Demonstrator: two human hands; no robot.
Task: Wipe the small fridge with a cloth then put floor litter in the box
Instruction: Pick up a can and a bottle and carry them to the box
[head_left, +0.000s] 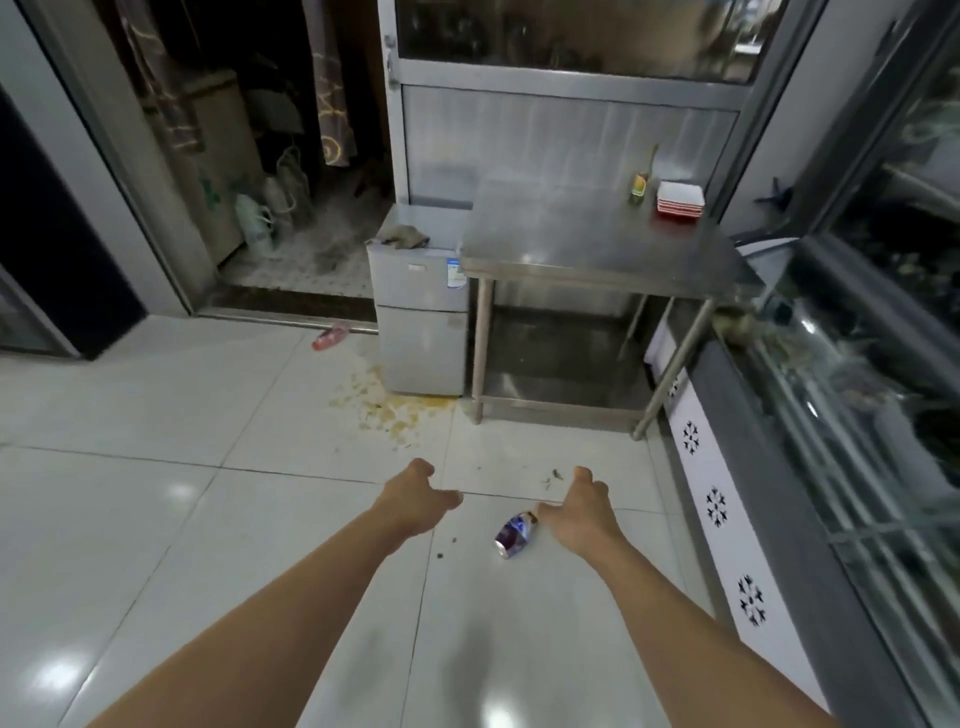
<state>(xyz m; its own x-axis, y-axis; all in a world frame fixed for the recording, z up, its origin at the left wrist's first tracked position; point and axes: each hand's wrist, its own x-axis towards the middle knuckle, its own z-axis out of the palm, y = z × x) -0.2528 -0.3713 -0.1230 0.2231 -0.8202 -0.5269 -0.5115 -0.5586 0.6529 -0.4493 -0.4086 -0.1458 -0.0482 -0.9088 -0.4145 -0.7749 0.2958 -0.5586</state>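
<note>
Both bare arms stretched forward over the white tiled floor (156, 415), left hand (415, 499) and right hand (582, 506) loosely curled, grasping nothing. Just beside the right hand, a crushed blue can (515, 534) lying on its side on the tiles. Farther off, a red bottle (330, 336) flat by the doorway. Small fridge (422, 322) against the steel table (582, 228), crumpled cloth (402, 236) resting on top, yellowish spill (384, 402) at its foot. On the table, a green bottle (638, 188) upright near stacked red-and-white trays (680, 200); contents impossible to tell.
</note>
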